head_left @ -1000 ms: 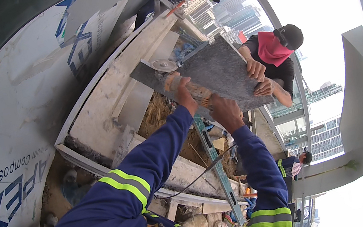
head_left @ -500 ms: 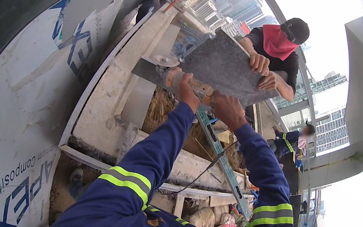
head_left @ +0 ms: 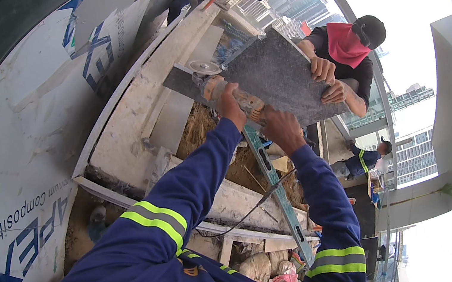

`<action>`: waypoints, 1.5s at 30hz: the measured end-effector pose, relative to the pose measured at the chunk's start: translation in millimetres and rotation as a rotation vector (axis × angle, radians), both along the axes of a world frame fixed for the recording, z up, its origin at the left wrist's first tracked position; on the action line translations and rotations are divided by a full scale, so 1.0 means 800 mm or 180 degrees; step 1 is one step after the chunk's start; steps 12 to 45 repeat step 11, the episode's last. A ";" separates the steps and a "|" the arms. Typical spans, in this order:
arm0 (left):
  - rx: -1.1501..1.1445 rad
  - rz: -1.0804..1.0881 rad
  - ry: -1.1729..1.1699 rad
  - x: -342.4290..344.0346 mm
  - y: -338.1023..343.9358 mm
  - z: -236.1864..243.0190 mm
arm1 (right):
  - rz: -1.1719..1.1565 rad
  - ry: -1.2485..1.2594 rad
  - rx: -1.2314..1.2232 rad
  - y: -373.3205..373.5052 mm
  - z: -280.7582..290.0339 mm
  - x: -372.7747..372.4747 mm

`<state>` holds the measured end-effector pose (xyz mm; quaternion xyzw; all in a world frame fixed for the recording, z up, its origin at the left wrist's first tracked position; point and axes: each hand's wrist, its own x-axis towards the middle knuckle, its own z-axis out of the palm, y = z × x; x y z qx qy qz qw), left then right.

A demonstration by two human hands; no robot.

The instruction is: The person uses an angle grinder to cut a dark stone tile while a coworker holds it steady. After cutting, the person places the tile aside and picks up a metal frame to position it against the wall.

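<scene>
An orange, dust-coated angle grinder (head_left: 250, 105) lies slantwise in both my hands. My left hand (head_left: 231, 107) is closed round its front part, close behind the disc. At the rear end, my right hand (head_left: 282, 127) wraps the body. The pale round disc (head_left: 205, 67) is at the far left edge of a dark grey stone slab (head_left: 281, 77); whether it touches the stone I cannot tell. A co-worker (head_left: 351, 52) with a red face cloth and black cap grips the slab's right edge with both hands (head_left: 323, 70).
A green spirit level (head_left: 280, 198) slants below the grinder, with a black cable (head_left: 250, 211) crossing it. Pale concrete ledges (head_left: 125, 152) curve along the left beside a white panel wall (head_left: 13, 136). Sacks (head_left: 256, 268) lie below. Other workers are at the top and the right.
The grinder's disc has shifted slightly farther away along the slab's edge. The cable hangs a little differently. At the right, the distant worker has changed posture.
</scene>
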<state>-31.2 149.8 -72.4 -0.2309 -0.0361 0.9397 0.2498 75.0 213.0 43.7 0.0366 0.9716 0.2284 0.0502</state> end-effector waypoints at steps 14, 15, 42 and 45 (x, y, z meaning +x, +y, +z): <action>-0.0097 0.0133 0.0092 0.006 0.012 -0.011 | -0.0113 -0.0046 0.0072 -0.004 0.002 0.010; -0.0097 0.0133 0.0092 0.006 0.012 -0.011 | -0.0113 -0.0046 0.0072 -0.004 0.002 0.010; -0.0097 0.0133 0.0092 0.006 0.012 -0.011 | -0.0113 -0.0046 0.0072 -0.004 0.002 0.010; -0.0097 0.0133 0.0092 0.006 0.012 -0.011 | -0.0113 -0.0046 0.0072 -0.004 0.002 0.010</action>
